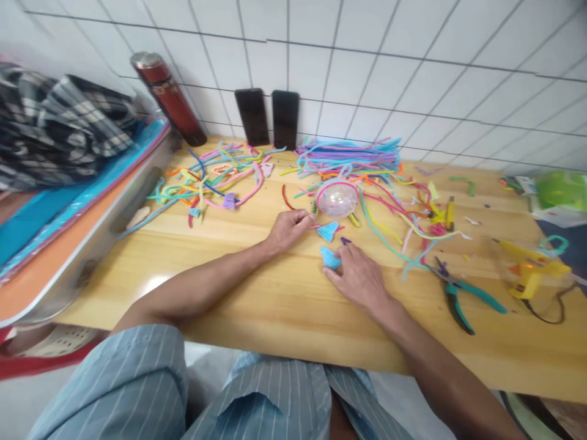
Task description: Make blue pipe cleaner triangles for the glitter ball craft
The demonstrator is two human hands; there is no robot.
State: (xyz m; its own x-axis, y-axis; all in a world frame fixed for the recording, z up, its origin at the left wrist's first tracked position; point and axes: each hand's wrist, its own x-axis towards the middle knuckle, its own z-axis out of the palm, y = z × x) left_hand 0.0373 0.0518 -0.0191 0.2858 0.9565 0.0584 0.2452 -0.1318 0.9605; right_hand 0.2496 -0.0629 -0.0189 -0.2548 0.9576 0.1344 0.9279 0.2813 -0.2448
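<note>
My left hand point(290, 231) is closed in a pinch, with the end of a thin pink pipe cleaner point(314, 227) at its fingertips. The pink strand runs to a blue fan-shaped pipe-cleaner piece point(328, 231). A second blue pipe-cleaner piece point(330, 258) sits between the thumb and index finger of my right hand point(360, 275), low over the table. By the right fingertips is a small dark purple bit point(345, 241). Just behind both hands stands a clear, rounded plastic thing point(338, 199) with a pink rim.
Loose pipe cleaners point(211, 177) and a purple-blue bundle point(351, 156) lie along the back. Two phones point(285, 119) lean on the wall beside a red flask point(169, 101). Teal-handled pliers point(458, 293), a yellow glue gun point(527, 266) and a yellow cutter point(450, 212) lie right.
</note>
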